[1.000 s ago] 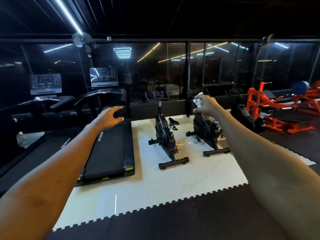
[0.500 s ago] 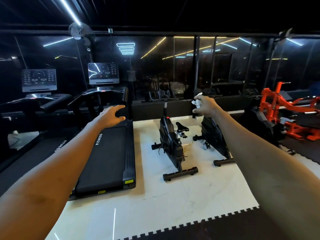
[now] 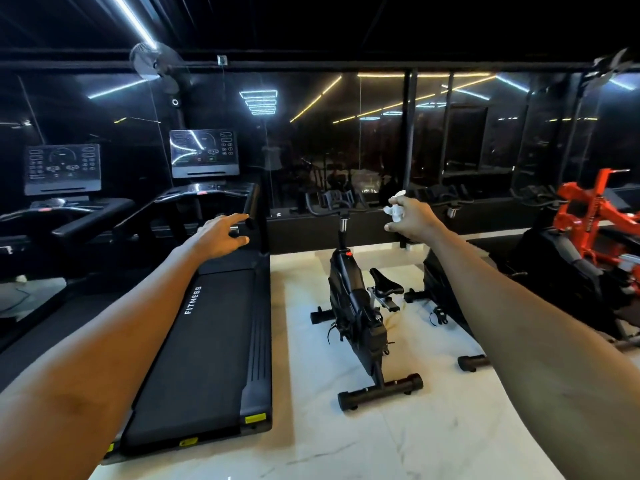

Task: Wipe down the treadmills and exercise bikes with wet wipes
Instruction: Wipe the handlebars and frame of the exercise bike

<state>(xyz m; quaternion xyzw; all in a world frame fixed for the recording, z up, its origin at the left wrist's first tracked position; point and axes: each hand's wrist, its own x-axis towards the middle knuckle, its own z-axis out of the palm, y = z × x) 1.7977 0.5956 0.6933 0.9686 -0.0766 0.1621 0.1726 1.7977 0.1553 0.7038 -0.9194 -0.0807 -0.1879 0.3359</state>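
Note:
A black treadmill [image 3: 214,344] marked FITNESS lies ahead on the left, its console screen [image 3: 204,153] lit above the handrails. A second treadmill [image 3: 62,216] stands further left. Two black exercise bikes stand on the white floor: one [image 3: 356,313] in the middle, another [image 3: 440,289] partly hidden behind my right arm. My left hand [image 3: 221,235] is stretched out above the treadmill belt, fingers spread and holding nothing. My right hand [image 3: 410,216] is raised above the bikes and grips a crumpled white wet wipe [image 3: 394,211].
A dark glass wall [image 3: 346,140] runs behind the machines, with a fan [image 3: 156,64] mounted high on the left. An orange weight machine [image 3: 595,216] stands at the right. White marbled floor [image 3: 346,445] stretches in front of the bikes.
The view has moved closer to the machines, and the dark foam mat edge has dropped out of view. Both arms stay stretched forward, the right hand still holding the wipe.

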